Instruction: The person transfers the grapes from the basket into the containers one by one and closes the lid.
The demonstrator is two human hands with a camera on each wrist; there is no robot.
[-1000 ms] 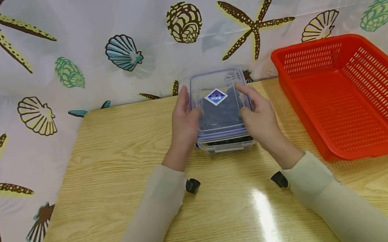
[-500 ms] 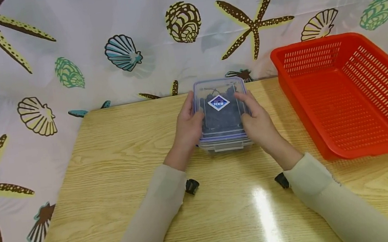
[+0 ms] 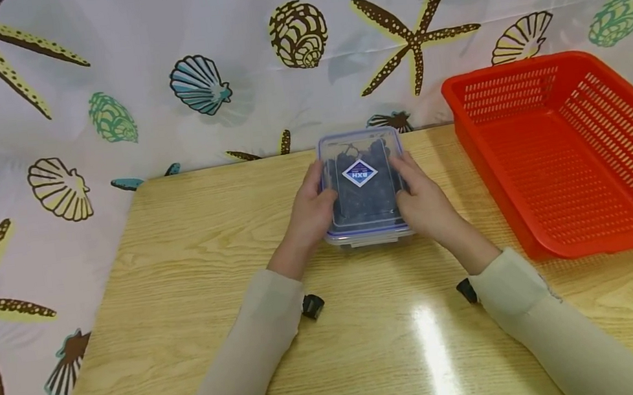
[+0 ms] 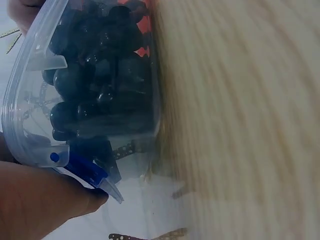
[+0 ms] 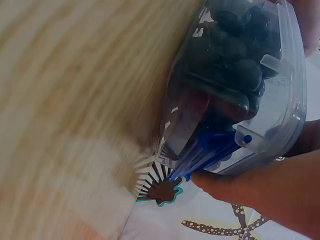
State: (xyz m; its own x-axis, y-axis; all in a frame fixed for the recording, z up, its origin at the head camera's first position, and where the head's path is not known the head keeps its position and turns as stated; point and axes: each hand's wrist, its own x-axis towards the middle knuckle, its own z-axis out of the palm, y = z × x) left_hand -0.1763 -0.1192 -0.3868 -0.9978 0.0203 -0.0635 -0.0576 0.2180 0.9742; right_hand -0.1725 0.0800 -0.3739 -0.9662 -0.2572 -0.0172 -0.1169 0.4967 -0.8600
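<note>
A clear plastic food container [image 3: 366, 208] with a blue-edged lid stands on the wooden table, filled with dark grapes [image 4: 102, 65]. The lid lies flat over it and bears a blue diamond label [image 3: 360, 173]. My left hand [image 3: 311, 214] grips the lid's left side, thumb on top and fingers along the edge. On the opposite side my right hand [image 3: 427, 204] holds the lid the same way. Blue side latches [image 5: 215, 150] hang down outward beside the fingers in both wrist views. Fingertips under the lid's edge are partly hidden.
A red plastic basket [image 3: 502, 183] with slotted walls stands at the right of the table [image 3: 198, 289]. Behind the table hangs a pale cloth [image 3: 250, 29] printed with shells and starfish. Small black camera mounts show at both wrists.
The lid, raised and tilted with a gap at the front one second ago, has come down flat onto the container. Both hands have moved slightly toward me with it.
</note>
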